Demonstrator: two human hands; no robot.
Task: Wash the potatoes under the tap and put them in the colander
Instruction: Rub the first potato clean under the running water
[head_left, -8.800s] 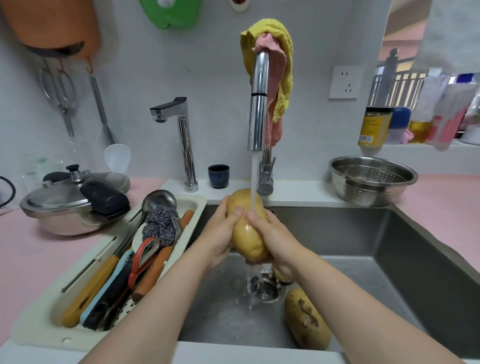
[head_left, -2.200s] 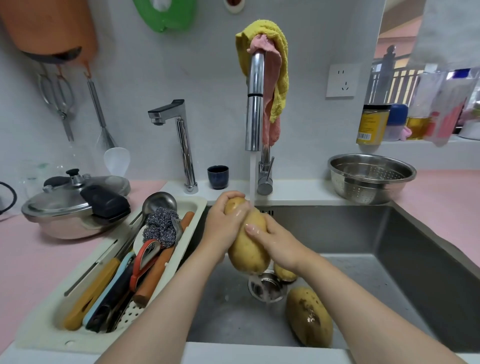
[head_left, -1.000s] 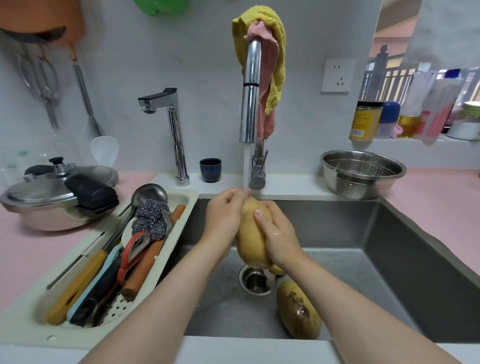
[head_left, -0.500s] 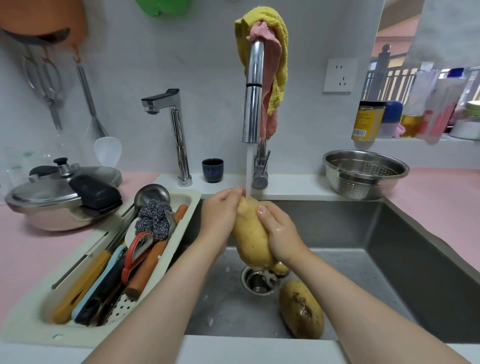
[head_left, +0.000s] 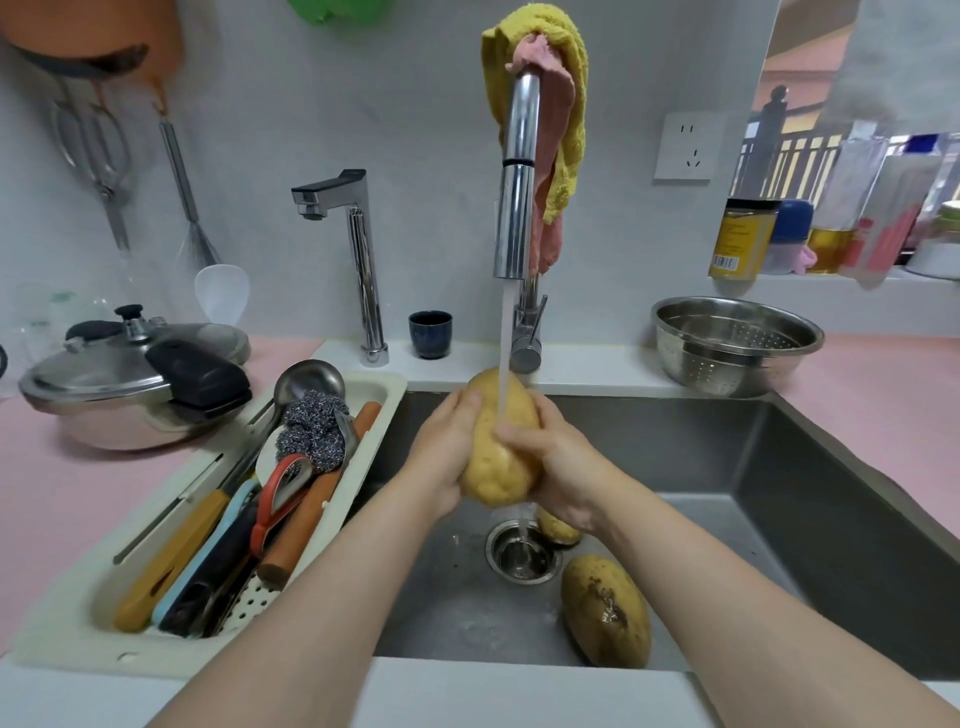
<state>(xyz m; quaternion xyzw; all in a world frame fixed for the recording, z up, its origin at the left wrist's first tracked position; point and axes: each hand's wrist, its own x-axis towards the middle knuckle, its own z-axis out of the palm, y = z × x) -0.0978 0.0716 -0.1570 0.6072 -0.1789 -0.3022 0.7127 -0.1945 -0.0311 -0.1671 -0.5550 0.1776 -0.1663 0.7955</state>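
While tap (head_left: 514, 208) water runs, left hand (head_left: 447, 457) and right hand (head_left: 558, 467) curl their fingers around one potato (head_left: 498, 447) above the sink (head_left: 779, 467).

Polished chrome on the tap (head_left: 514, 208), mirror-bright, with nubby terry cloths (head_left: 569, 104) draped over it. The sink (head_left: 675, 441) is brushed steel, duller and water-spotted. The held potato (head_left: 493, 467) glistens wet, its pale skin smooth; the potato on the sink floor (head_left: 605, 610) is rougher, crusted with dark dirt. The colander (head_left: 737, 343) is shiny perforated steel. Matt pink surface (head_left: 883, 400), cream plastic tray (head_left: 62, 642), wiry metal scourer (head_left: 311, 431).
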